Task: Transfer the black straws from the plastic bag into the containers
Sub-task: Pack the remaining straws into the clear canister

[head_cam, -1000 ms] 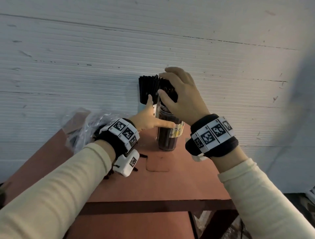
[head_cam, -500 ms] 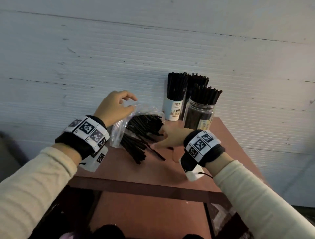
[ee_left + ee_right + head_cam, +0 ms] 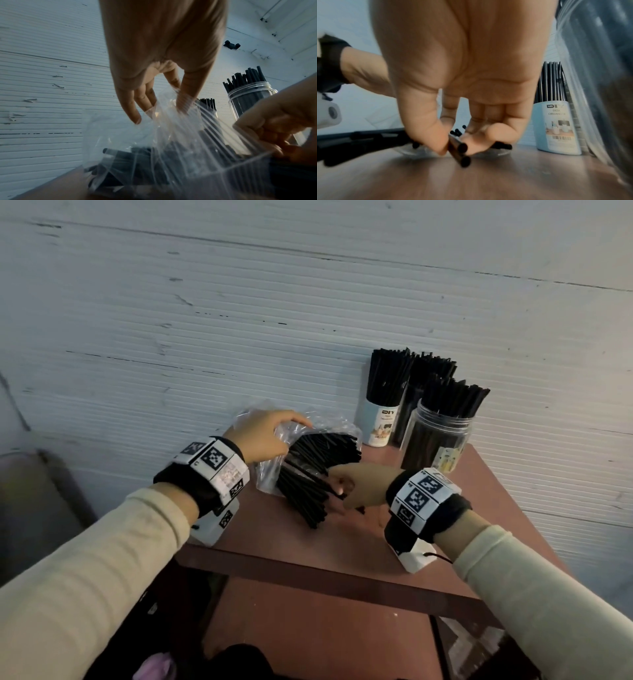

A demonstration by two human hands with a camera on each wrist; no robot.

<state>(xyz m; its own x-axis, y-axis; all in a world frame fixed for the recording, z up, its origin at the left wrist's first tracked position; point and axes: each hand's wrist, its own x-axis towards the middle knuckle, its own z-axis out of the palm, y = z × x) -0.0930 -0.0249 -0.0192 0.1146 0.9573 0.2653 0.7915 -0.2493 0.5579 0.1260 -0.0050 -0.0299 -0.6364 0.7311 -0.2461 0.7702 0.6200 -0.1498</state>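
Reddish-brown table [image 3: 486, 508] against ribbed white wall [image 3: 239, 320]; dim light.

The reddish-brown table [image 3: 486, 508] bears a plastic bag [image 3: 270, 477], jar [image 3: 435, 446] and organizer cup [image 3: 378, 424].

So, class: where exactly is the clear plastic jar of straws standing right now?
In the head view the clear plastic jar stands at the table's far right, near the wall, just right of the pale blue desk organizer.
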